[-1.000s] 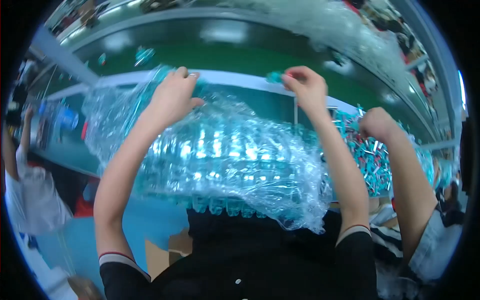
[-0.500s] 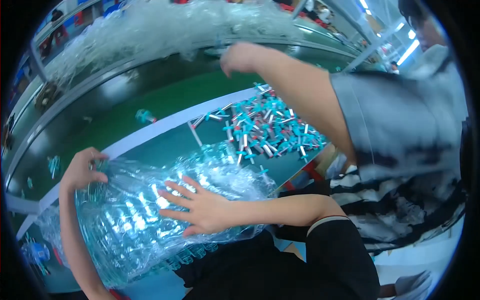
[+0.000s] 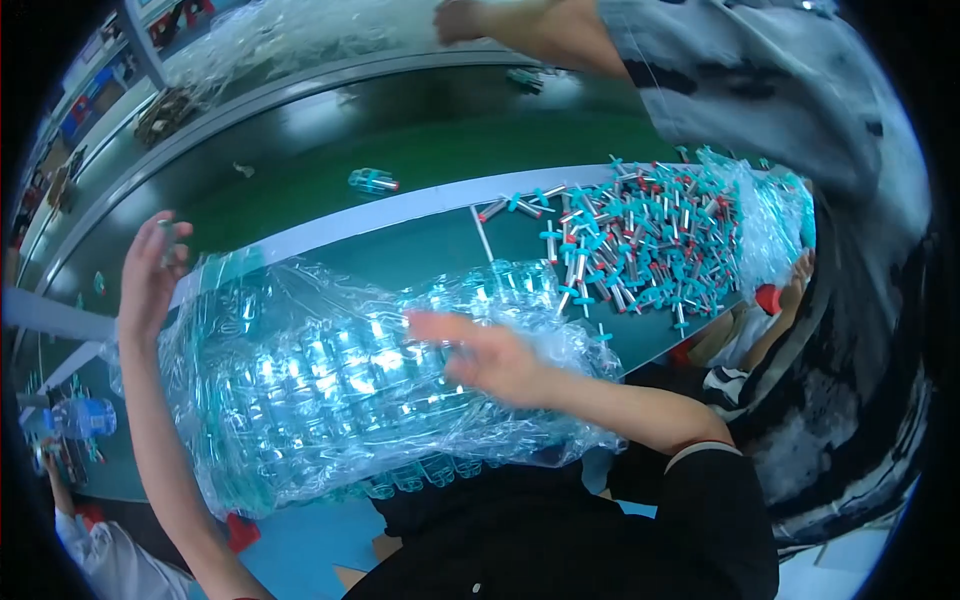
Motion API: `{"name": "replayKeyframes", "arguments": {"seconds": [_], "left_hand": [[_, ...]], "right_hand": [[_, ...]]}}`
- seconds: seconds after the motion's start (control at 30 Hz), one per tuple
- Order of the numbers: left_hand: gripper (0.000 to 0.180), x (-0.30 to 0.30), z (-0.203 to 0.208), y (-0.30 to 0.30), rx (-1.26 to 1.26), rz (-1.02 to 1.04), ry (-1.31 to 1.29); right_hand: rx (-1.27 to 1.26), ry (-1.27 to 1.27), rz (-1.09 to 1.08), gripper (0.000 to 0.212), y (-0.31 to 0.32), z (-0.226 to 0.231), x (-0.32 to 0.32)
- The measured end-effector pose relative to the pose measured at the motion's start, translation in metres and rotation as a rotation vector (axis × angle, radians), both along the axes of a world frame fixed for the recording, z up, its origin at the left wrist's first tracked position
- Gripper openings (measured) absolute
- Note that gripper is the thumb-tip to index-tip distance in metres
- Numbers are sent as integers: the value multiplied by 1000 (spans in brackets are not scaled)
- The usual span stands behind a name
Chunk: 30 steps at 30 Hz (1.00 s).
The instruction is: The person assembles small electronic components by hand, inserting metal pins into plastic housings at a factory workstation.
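A large clear plastic bag [image 3: 330, 365] lies on the dark green worktop in front of me, packed with rows of clear, teal-tinted moulded plastic pieces. Its film is wrinkled. Beyond its left end, my left hand [image 3: 150, 275] is raised with curled fingers around something small that I cannot make out. My right hand [image 3: 490, 360] hovers over the right half of the bag, blurred, with thumb and fingers apart and nothing visible in it. To the right of the bag spreads a pile of small metal tubes [image 3: 640, 235] with teal wings and red ends.
A green conveyor belt [image 3: 300, 190] runs behind a pale rail [image 3: 350, 230], carrying a small clear-and-teal bundle [image 3: 373, 181]. Tangled clear film [image 3: 300, 40] lies beyond. A co-worker's arm [image 3: 560, 35] reaches across at upper right. A plastic bottle [image 3: 83, 418] lies at far left.
Both my hands have lifted off the bag; the left rose, the right moved right. The view has shifted, and a teal bag beside the tube pile now shows.
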<state>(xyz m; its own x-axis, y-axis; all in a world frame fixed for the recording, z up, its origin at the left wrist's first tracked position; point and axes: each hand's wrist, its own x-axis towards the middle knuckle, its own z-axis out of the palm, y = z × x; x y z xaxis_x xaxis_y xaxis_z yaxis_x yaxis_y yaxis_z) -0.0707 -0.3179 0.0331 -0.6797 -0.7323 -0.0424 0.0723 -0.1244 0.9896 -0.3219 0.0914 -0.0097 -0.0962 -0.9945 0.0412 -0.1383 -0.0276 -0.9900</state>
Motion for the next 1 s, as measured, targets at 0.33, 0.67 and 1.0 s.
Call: {"name": "replayKeyframes", "arguments": {"seconds": [0.33, 0.67, 1.0], "left_hand": [[55, 0, 15, 191, 119, -152, 22], [61, -18, 14, 264, -423, -70, -344], [52, -40, -3, 291, -567, 17, -218]], "right_hand": [[312, 1301, -534, 18, -42, -1, -160], [-8, 449, -259, 15, -33, 63, -58], [-366, 478, -67, 20, -22, 59, 1]]}}
